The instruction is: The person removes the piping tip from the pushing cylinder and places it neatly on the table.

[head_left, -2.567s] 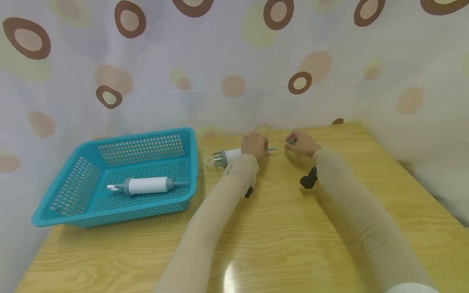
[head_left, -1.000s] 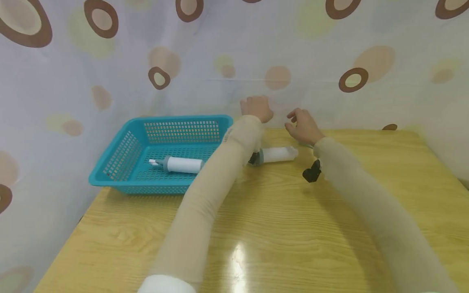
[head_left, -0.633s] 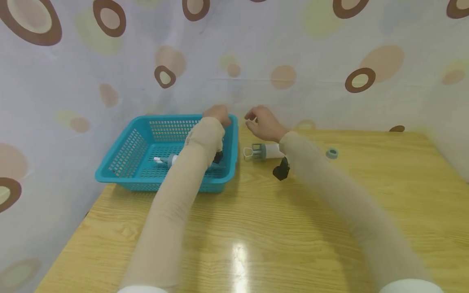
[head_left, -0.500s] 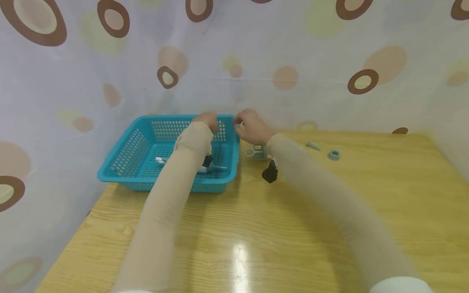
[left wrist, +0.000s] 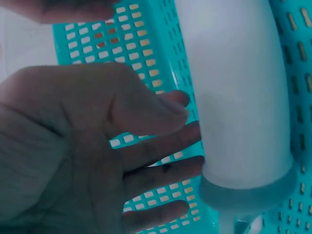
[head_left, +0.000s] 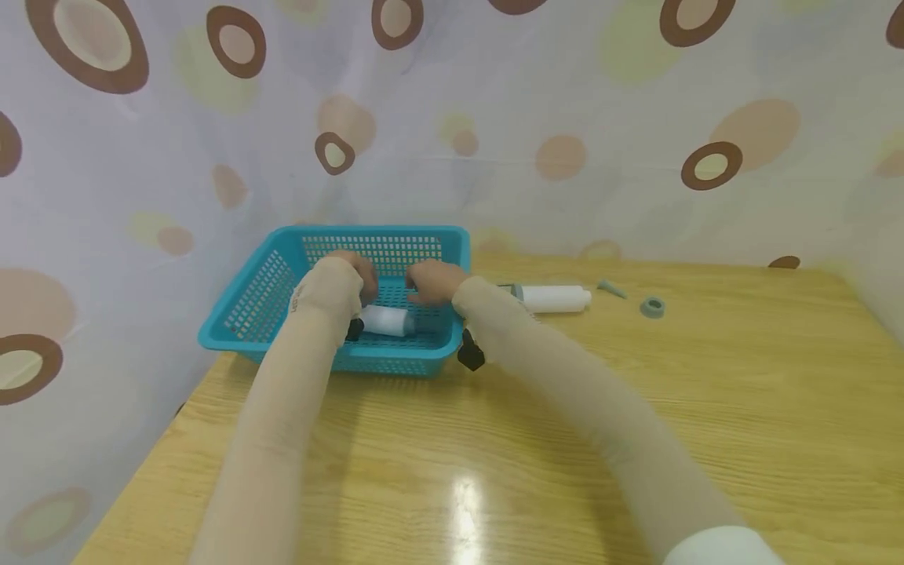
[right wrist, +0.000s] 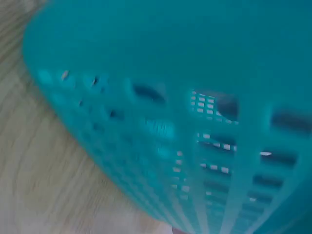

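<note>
A white syringe-like tube with grey ends lies in the turquoise basket, its nozzle pointing right. Over its plunger end is my left hand. In the left wrist view, the fingers of that left hand are spread, with tips right at the white barrel. My right hand reaches over the basket's right rim, fingers bent downward above the nozzle end. Part of the right hand also shows at the top of the left wrist view. The right wrist view shows mainly the basket's side, blurred.
Right of the basket a second white tube lies on the wooden table, its plunger end partly behind my right sleeve. Beyond its tip are a loose grey nozzle and a grey ring cap. A patterned curtain hangs behind.
Both hands have left the second tube and moved left, then down into the basket. The nozzle and ring cap now lie uncovered on the table. The head view has shifted left.
</note>
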Tool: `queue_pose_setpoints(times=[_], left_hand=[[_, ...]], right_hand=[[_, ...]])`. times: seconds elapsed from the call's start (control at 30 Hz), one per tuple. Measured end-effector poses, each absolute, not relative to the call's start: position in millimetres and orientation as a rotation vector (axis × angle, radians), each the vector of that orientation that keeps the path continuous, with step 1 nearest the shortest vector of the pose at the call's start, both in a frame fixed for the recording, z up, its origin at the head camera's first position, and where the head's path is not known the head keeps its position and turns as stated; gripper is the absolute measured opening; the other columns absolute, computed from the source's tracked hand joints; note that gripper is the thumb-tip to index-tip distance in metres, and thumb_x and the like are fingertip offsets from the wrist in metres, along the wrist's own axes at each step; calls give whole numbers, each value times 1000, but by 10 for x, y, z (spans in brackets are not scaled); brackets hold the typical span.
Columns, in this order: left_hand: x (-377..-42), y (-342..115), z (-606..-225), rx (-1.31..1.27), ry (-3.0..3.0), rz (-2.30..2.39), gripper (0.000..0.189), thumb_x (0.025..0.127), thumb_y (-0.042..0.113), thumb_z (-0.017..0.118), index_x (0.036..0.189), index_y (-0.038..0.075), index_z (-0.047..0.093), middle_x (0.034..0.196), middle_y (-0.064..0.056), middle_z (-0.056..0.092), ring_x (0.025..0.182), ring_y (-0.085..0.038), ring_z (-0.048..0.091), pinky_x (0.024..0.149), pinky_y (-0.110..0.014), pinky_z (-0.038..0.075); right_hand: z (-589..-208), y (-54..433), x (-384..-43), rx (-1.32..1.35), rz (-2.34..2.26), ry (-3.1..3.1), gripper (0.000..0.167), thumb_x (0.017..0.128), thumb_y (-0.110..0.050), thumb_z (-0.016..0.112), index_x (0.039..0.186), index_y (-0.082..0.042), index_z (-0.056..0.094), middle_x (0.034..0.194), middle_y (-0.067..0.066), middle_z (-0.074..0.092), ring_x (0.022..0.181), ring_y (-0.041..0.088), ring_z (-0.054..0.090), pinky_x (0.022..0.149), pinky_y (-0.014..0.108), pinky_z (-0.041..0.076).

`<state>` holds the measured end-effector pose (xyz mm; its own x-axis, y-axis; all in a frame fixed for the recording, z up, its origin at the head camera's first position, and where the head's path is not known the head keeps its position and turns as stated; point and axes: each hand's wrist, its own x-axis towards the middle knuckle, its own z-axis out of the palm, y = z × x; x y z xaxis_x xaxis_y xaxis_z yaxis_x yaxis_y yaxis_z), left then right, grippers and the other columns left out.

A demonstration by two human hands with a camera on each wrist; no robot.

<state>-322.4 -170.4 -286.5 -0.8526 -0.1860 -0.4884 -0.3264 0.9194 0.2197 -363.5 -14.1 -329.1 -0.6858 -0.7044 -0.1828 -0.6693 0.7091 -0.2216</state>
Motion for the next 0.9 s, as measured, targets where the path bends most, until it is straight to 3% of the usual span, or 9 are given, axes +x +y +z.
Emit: queue_pose_setpoints(times=[0.03,0.13,0.23,0.27,0.33,0.47,0.63,0.77,0.9], left_hand=[[-3196,-1723,-2861,-409,2596,455,35,82,0,57,115,9,62,133,-13,40,93,-27,43,60,-31,42],[-3123,-1768,-2864,-441,2593,508,41,82,2,63,123,8,60,132,-14,46,96,-27,46,67,-33,48],[-3080,-1798,-2879,-414,2617,461,43,79,6,71,121,11,64,130,-14,53,99,-28,50,74,-37,52],[-3069,-1805,-2893,-385,2629,428,44,78,6,72,121,12,64,131,-13,53,101,-28,50,75,-38,53],[-3056,-1814,-2927,-346,2639,366,46,78,6,73,122,14,64,133,-13,52,103,-29,51,76,-41,54],[-3081,-1846,-3008,-336,2632,331,51,77,3,73,126,14,62,134,-14,51,103,-28,51,78,-40,54],[-3163,-1917,-3067,-312,2604,329,55,72,6,80,123,12,63,131,-16,54,105,-27,54,82,-37,53],[-3193,-1921,-3067,-206,2599,235,52,72,10,80,121,13,64,130,-14,56,104,-25,53,83,-36,53],[-3164,-1888,-3053,-258,2615,322,55,69,6,81,121,17,65,130,-13,56,102,-26,52,78,-38,55]], right_hand=[[-3292,-158,-3628,-1079,-137,2647,40,98,-26,56,130,-3,57,129,10,61,117,23,58,98,36,47],[-3295,-204,-3592,-1057,-34,2598,31,97,-32,56,112,-5,63,99,4,65,86,14,61,78,27,49],[-3312,-229,-3552,-1060,15,2559,24,97,-32,56,95,-9,58,77,-3,49,66,10,43,62,25,36],[-3315,-234,-3531,-1069,23,2547,23,97,-32,56,94,-9,58,77,-3,47,66,11,41,62,26,35],[-3332,-243,-3494,-1098,14,2506,24,97,-29,57,103,-6,61,88,0,58,75,12,51,68,25,42],[-3363,-265,-3438,-1164,-25,2433,37,97,-25,57,125,-1,58,122,11,62,102,19,60,89,32,48],[-3388,-313,-3421,-1158,-34,2429,33,96,-24,59,120,-1,58,114,11,64,84,15,51,78,30,45],[-3381,-284,-3418,-1147,-26,2410,34,95,-25,61,119,-2,59,112,9,65,80,11,50,73,27,44],[-3379,-226,-3416,-1147,-4,2381,32,96,-26,59,117,-2,61,108,9,67,77,12,49,69,26,43]])
